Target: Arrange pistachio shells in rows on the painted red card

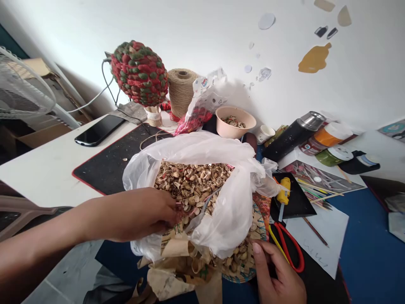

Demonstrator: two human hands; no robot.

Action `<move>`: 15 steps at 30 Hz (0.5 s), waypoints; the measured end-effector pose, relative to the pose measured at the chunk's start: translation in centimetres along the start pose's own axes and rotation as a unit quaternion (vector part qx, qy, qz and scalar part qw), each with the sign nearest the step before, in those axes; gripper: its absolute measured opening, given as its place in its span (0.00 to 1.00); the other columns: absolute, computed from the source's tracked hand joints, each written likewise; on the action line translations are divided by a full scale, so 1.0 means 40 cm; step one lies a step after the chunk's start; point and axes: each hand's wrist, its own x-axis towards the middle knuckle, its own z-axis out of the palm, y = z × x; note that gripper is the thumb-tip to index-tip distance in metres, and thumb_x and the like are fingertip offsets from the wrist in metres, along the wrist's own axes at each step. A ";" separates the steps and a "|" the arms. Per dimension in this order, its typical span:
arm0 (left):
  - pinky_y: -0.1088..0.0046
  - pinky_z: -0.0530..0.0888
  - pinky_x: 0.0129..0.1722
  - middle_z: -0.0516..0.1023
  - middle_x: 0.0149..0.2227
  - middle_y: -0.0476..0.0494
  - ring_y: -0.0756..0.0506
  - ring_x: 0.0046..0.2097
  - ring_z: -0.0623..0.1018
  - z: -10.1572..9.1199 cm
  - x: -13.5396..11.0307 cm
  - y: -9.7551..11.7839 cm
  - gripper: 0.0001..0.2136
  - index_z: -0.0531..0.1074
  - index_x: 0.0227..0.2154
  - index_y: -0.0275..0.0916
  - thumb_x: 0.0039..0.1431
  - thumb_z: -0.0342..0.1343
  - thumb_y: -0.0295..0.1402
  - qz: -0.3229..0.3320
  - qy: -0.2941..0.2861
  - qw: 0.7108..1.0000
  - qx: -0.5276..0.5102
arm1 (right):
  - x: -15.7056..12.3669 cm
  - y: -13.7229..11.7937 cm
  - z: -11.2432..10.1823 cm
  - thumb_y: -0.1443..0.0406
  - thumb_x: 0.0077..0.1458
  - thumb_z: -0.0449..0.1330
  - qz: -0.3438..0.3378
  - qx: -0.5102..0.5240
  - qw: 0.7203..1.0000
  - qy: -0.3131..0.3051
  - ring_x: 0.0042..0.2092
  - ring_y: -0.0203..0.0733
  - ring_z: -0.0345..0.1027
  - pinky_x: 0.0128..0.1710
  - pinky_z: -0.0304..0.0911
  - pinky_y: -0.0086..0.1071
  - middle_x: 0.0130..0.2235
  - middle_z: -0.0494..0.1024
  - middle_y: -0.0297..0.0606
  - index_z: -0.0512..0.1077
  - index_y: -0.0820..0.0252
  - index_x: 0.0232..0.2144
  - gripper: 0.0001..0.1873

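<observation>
A white plastic bag [228, 211] stands wide open, filled with pistachio shells [193, 181]. My left hand [152, 213] reaches over its near left rim, fingers bent down among the shells; what they hold is hidden. Under the bag's right side lies a round woven plate [261, 223] with more loose shells on it. My right hand [278, 272] is at the plate's right rim, thumb and bent fingers closed on the edge. Torn brown paper [174, 283] hangs in front of the bag.
Right of the plate lie red-handled scissors [292, 249], a yellow glue gun [284, 190] and paper [335, 236]. Behind stand a bowl [232, 133], a twine spool [182, 90], a red-green shell ball [139, 74] and a black flask [289, 135]. A phone [99, 130] lies left.
</observation>
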 end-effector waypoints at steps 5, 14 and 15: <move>0.68 0.84 0.60 0.91 0.57 0.39 0.39 0.58 0.90 -0.009 0.068 -0.009 0.20 0.88 0.60 0.47 0.75 0.62 0.20 0.046 -0.056 0.996 -0.051 | -0.004 0.005 -0.001 0.31 0.77 0.64 0.012 -0.010 1.000 -0.003 0.40 0.47 0.91 0.44 0.79 0.30 0.43 0.95 0.37 0.91 0.49 0.41 0.34; 0.59 0.87 0.62 0.92 0.64 0.37 0.36 0.62 0.91 -0.056 0.050 -0.063 0.17 0.88 0.64 0.48 0.87 0.56 0.42 -0.079 0.105 0.991 -0.037 | -0.002 -0.006 -0.001 0.32 0.77 0.64 0.009 -0.010 1.000 -0.001 0.39 0.46 0.90 0.43 0.79 0.30 0.42 0.95 0.38 0.91 0.50 0.40 0.34; 0.57 0.89 0.57 0.94 0.56 0.37 0.35 0.56 0.92 -0.056 0.040 -0.070 0.18 0.88 0.63 0.48 0.86 0.56 0.44 -0.130 0.114 0.985 0.009 | -0.002 -0.009 -0.001 0.32 0.78 0.63 0.006 -0.010 1.000 -0.001 0.39 0.46 0.90 0.43 0.79 0.30 0.42 0.95 0.39 0.91 0.50 0.40 0.34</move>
